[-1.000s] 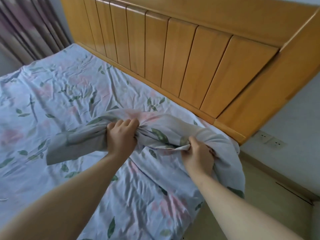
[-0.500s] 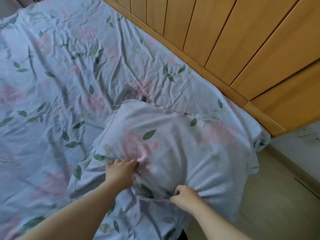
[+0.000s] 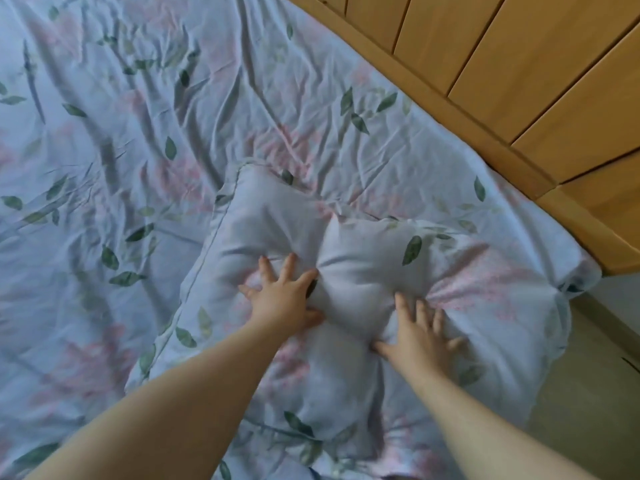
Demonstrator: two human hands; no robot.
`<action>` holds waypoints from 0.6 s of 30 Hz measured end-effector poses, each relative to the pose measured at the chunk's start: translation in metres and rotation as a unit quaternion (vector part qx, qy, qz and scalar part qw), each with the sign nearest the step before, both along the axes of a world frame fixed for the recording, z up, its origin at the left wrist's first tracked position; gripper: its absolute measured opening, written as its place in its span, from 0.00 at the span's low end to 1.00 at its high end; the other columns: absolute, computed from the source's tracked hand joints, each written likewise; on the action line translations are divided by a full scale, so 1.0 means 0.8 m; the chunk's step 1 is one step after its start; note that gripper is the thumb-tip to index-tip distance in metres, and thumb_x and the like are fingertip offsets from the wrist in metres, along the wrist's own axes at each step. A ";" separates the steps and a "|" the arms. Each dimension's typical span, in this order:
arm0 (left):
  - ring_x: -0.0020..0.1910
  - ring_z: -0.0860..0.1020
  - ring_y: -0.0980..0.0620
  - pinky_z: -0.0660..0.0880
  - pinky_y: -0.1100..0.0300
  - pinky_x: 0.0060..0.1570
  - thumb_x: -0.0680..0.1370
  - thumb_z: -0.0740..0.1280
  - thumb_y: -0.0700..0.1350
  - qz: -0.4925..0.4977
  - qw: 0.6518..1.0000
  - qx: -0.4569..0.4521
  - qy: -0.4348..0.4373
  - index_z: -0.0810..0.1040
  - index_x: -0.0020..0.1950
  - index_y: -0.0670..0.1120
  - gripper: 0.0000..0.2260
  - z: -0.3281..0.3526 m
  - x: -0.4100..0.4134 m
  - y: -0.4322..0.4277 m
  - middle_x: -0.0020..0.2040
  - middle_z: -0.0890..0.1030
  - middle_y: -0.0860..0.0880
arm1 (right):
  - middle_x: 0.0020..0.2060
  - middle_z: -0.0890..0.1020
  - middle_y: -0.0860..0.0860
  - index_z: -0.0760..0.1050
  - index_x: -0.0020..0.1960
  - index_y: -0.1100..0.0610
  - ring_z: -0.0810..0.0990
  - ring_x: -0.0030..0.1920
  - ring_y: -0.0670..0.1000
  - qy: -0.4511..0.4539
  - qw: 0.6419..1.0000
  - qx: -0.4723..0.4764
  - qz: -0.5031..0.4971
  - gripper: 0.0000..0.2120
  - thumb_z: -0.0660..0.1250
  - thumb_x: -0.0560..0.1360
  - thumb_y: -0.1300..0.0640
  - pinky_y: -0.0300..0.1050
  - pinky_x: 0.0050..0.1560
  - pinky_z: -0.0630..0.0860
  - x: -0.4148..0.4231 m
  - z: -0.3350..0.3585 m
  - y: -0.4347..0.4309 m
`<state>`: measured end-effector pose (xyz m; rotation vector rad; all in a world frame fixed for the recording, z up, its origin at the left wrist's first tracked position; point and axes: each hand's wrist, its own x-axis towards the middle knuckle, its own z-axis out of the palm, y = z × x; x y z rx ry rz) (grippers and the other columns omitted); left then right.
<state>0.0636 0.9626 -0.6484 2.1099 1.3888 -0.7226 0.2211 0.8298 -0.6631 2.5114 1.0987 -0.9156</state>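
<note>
A pillow (image 3: pixel 360 265) in a pale blue case with pink flowers and green leaves lies flat on the bed near its right corner. My left hand (image 3: pixel 282 299) presses down on the pillow's middle left with fingers spread. My right hand (image 3: pixel 420 336) presses on it a little to the right, fingers straight and spread too. The fabric puffs up between the two hands. Both forearms reach in from the bottom of the view.
The bed sheet (image 3: pixel 138 133) has the same floral print and is wrinkled, covering the whole left side. A wooden headboard (image 3: pixel 519 64) runs along the upper right. The mattress edge drops to a beige floor (image 3: pixel 588 410) at the right.
Both hands let go of the bunched pillowcase and opened flat. The pillow, lifted one second ago, now lies on the bed under my pressing palms. The view has tilted further down.
</note>
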 end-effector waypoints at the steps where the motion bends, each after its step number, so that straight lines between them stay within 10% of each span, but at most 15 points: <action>1: 0.74 0.38 0.36 0.49 0.23 0.63 0.73 0.65 0.59 -0.002 1.000 0.008 0.009 0.55 0.71 0.64 0.30 -0.007 0.005 0.003 0.77 0.45 0.53 | 0.75 0.56 0.52 0.46 0.75 0.45 0.52 0.75 0.56 -0.016 1.000 -0.002 0.018 0.41 0.65 0.70 0.38 0.71 0.67 0.55 0.002 -0.014 0.007; 4: 0.75 0.48 0.39 0.48 0.25 0.63 0.76 0.62 0.55 -0.030 0.996 0.079 0.018 0.67 0.67 0.60 0.19 -0.023 0.014 0.005 0.75 0.58 0.52 | 0.55 0.79 0.54 0.72 0.63 0.52 0.76 0.59 0.55 -0.080 0.992 0.073 0.059 0.28 0.75 0.65 0.49 0.60 0.57 0.71 0.002 -0.042 0.023; 7: 0.67 0.69 0.47 0.51 0.28 0.64 0.73 0.66 0.48 -0.075 0.980 0.176 -0.044 0.81 0.47 0.54 0.06 -0.045 0.008 0.002 0.54 0.79 0.56 | 0.26 0.78 0.54 0.75 0.31 0.56 0.80 0.30 0.57 -0.104 0.974 0.182 0.092 0.18 0.82 0.48 0.63 0.46 0.31 0.75 0.003 -0.060 0.028; 13: 0.32 0.81 0.49 0.67 0.50 0.57 0.71 0.59 0.45 -0.044 0.933 0.307 -0.185 0.78 0.33 0.47 0.11 -0.060 0.005 0.008 0.29 0.81 0.51 | 0.26 0.77 0.55 0.72 0.31 0.57 0.78 0.29 0.59 -0.060 0.959 0.269 0.069 0.13 0.77 0.55 0.63 0.48 0.29 0.74 0.020 -0.066 0.024; 18: 0.34 0.79 0.43 0.61 0.55 0.45 0.75 0.56 0.45 0.029 0.904 0.341 -0.256 0.76 0.38 0.43 0.12 -0.025 0.024 0.023 0.33 0.81 0.44 | 0.28 0.78 0.55 0.74 0.33 0.59 0.78 0.30 0.59 -0.041 0.923 0.383 -0.022 0.12 0.57 0.68 0.53 0.47 0.31 0.73 0.029 -0.024 0.034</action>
